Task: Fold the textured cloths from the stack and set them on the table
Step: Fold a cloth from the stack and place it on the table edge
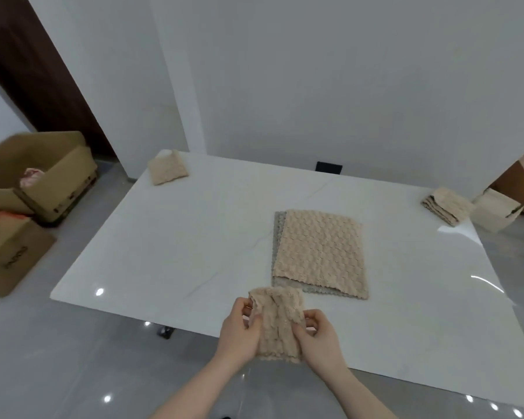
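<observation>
I hold a small folded beige textured cloth (277, 323) above the near edge of the white table (179, 243). My left hand (238, 331) grips its left side and my right hand (319, 337) pinches its right side. Just beyond lies the stack of flat cloths (319, 252), a beige one on top of a grey one. One folded beige cloth (167, 167) sits at the far left corner. A pile of folded cloths (445, 205) sits at the far right edge.
Open cardboard boxes (37, 176) stand on the floor at the left. A small pale box (496, 213) sits past the table's right corner. A white wall rises behind the table, and grey glossy floor surrounds it.
</observation>
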Available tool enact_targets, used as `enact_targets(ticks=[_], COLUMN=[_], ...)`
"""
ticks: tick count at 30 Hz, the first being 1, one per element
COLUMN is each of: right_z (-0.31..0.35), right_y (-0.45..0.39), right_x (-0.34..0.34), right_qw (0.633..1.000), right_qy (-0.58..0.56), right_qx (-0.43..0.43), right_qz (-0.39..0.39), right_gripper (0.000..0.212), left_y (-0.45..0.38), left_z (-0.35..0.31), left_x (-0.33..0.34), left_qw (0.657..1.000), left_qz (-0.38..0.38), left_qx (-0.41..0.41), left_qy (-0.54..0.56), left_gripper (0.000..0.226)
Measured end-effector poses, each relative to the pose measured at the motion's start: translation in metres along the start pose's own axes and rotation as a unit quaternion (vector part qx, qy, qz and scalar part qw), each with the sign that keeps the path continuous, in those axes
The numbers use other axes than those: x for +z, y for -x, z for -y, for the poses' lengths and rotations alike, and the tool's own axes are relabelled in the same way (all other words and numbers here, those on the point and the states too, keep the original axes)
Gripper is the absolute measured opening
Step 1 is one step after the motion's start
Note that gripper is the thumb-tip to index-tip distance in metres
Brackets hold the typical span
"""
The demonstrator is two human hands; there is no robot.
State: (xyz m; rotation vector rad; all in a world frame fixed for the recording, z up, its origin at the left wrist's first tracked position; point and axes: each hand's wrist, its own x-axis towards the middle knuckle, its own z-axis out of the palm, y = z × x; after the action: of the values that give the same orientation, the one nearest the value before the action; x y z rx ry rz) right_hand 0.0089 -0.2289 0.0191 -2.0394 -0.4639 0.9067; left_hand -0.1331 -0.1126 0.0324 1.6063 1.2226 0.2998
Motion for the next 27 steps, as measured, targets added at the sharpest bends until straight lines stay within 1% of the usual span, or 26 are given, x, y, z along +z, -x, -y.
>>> enact_targets(ticks=[5,8,11,15,19,23,27], right_z=[0.029,0.043,0.057,0.078,0.102,0.127,0.157], right_y=[0.057,0.066,0.066,0.063,0.055,0.044,0.037], right_x=[-0.027,-0.024,-0.012,0.011,0.038,0.078,0.134], right_qw=[0.999,0.999,0.998,0.997,0.997,0.998,0.999], right_qy=[-0.031,-0.044,-0.047,-0.046,-0.041,-0.037,-0.041], right_qx=[0.007,-0.003,-0.010,-0.015,-0.016,-0.016,-0.002], right_qz=[0.007,0.020,0.040,0.058,0.056,0.042,0.012], right_gripper=[0.011,0.011,0.011,0.012,0.011,0.011,0.011], left_y=[0.066,0.080,0.084,0.074,0.053,0.023,-0.009], left_z=[-0.022,-0.025,-0.027,-0.025,-0.015,-0.001,0.017], left_x=[-0.029,-0.045,-0.062,-0.088,-0.115,-0.157,-0.216], left_qw=[0.998,0.998,0.997,0.996,0.995,0.996,0.998], left_qz=[0.003,0.002,-0.021,-0.035,-0.040,-0.016,0.028], left_qx=[-0.031,-0.035,-0.038,-0.032,-0.026,-0.010,-0.003], left_qy=[0.051,0.061,0.070,0.077,0.092,0.088,0.059], left_gripper=[0.012,0.016,0.020,0.031,0.033,0.031,0.029])
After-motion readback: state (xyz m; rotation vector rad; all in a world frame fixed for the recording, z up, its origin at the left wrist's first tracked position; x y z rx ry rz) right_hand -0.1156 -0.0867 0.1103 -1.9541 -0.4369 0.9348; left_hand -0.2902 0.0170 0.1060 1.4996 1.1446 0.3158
